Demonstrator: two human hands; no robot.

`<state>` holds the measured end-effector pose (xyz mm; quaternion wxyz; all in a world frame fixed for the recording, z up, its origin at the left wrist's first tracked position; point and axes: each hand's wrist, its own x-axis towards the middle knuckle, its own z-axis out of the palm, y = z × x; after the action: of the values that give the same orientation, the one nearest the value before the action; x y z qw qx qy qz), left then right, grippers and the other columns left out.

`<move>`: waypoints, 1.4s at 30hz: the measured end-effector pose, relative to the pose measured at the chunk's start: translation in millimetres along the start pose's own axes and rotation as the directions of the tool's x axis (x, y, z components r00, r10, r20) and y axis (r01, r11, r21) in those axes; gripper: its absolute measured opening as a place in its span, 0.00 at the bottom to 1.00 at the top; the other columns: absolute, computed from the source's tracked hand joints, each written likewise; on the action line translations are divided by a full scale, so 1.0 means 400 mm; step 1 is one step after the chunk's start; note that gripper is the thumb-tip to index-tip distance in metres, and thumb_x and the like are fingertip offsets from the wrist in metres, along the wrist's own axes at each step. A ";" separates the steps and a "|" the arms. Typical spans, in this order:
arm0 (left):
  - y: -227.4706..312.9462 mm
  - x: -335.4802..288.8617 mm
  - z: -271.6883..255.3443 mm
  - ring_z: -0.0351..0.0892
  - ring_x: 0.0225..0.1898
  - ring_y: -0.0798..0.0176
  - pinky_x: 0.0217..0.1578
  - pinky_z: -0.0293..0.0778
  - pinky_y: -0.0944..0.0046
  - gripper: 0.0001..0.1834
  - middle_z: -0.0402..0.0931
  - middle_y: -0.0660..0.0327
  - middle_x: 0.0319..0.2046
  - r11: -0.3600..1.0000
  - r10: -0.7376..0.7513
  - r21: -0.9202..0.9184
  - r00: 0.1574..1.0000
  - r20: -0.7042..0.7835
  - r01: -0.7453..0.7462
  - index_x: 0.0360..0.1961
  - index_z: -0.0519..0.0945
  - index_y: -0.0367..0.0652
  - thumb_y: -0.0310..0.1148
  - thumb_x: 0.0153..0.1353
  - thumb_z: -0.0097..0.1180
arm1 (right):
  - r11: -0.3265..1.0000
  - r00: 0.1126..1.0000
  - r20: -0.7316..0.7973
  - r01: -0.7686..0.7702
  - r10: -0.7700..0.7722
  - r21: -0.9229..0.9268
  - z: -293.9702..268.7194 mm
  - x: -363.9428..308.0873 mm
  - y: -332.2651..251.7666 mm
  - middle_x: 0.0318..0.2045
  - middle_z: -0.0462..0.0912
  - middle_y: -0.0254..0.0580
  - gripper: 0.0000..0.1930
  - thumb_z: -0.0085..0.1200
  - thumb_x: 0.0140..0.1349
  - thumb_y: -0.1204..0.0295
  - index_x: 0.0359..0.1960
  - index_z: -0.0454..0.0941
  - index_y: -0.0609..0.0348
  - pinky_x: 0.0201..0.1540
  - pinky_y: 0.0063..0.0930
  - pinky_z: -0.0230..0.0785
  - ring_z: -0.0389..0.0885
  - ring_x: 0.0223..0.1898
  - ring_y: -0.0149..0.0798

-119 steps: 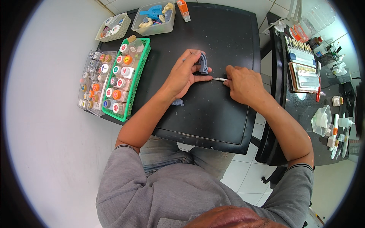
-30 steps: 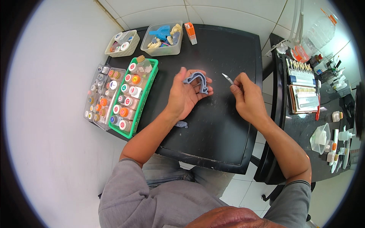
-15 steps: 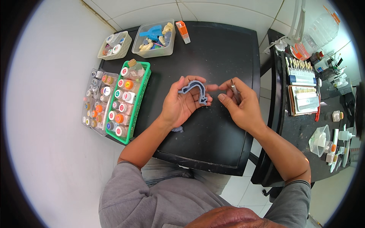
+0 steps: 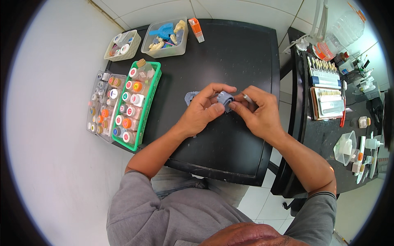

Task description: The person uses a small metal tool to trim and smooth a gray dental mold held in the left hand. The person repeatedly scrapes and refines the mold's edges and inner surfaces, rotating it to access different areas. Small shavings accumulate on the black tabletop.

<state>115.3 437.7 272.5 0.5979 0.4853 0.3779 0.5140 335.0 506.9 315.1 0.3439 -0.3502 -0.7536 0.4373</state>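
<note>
A grey-blue, curved dental silicone mould [image 4: 225, 98] is gripped between the thumb and fingers of my left hand [image 4: 204, 107]. More grey-blue material [image 4: 190, 97] shows behind that hand; whether it belongs to the same piece is hidden. My right hand [image 4: 260, 110] is closed around a slim metal tool [image 4: 247, 98], whose tip I cannot make out. Its thumb and index finger also touch the mould's right end. Both hands are above the middle of the black table [image 4: 213, 153].
Left stand a green basket [image 4: 152, 98] of bottles and a clear box [image 4: 91, 123] of small jars. At the back are a cream basket [image 4: 130, 55], a clear tub [image 4: 176, 51] of dental pieces and an orange-white carton [image 4: 196, 30]. A second black table [image 4: 314, 143] holds tooth shade guides [image 4: 328, 104].
My left hand has turned over from palm-up and closed its fingers on the mould. My right hand has moved slightly left and now meets the mould.
</note>
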 end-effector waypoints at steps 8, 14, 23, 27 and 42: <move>0.048 -0.035 -0.004 0.84 0.63 0.54 0.65 0.78 0.56 0.31 0.80 0.53 0.64 0.519 0.421 0.806 0.906 0.048 -0.284 0.65 0.85 0.41 0.36 0.61 0.79 | 0.996 0.986 -0.143 -0.086 0.080 -0.038 0.015 -0.023 0.034 0.20 0.72 0.39 0.19 0.67 0.76 0.67 0.29 0.76 0.65 0.29 0.34 0.61 0.64 0.25 0.31; 0.095 -0.050 -0.023 0.87 0.61 0.46 0.63 0.84 0.46 0.29 0.82 0.49 0.56 0.711 0.423 0.632 0.906 -0.033 -0.308 0.65 0.81 0.37 0.46 0.73 0.69 | 0.993 0.979 -0.171 -0.105 0.113 0.056 0.042 -0.020 0.036 0.29 0.80 0.43 0.10 0.60 0.81 0.68 0.48 0.83 0.65 0.35 0.34 0.67 0.75 0.31 0.33; 0.078 -0.057 -0.029 0.80 0.73 0.35 0.72 0.81 0.36 0.25 0.81 0.47 0.58 0.967 0.093 -0.216 0.978 -0.185 -0.132 0.67 0.73 0.34 0.46 0.87 0.43 | 0.965 0.971 -0.081 0.212 -0.226 -0.156 0.024 -0.046 -0.021 0.39 0.83 0.49 0.12 0.63 0.73 0.81 0.56 0.86 0.64 0.38 0.37 0.76 0.85 0.34 0.48; 0.096 -0.051 -0.035 0.77 0.75 0.34 0.73 0.80 0.35 0.22 0.80 0.45 0.58 0.965 0.103 -0.217 0.976 -0.190 -0.144 0.66 0.73 0.32 0.39 0.84 0.43 | 0.960 0.968 -0.032 0.244 -0.251 -0.141 0.030 -0.046 -0.067 0.38 0.85 0.49 0.13 0.65 0.70 0.83 0.55 0.86 0.64 0.34 0.35 0.78 0.87 0.30 0.46; 0.119 -0.034 -0.034 0.71 0.79 0.34 0.77 0.74 0.31 0.24 0.79 0.43 0.59 0.957 0.133 -0.236 0.978 -0.163 -0.170 0.65 0.73 0.27 0.34 0.76 0.46 | 0.907 0.937 0.016 0.343 -0.350 -0.244 0.016 -0.043 -0.082 0.34 0.86 0.45 0.15 0.66 0.67 0.81 0.55 0.87 0.60 0.29 0.40 0.79 0.88 0.26 0.49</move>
<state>88.2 426.8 314.7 0.5834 0.3954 0.3150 0.6357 331.2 477.5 338.6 0.3811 -0.2563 -0.8467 0.2687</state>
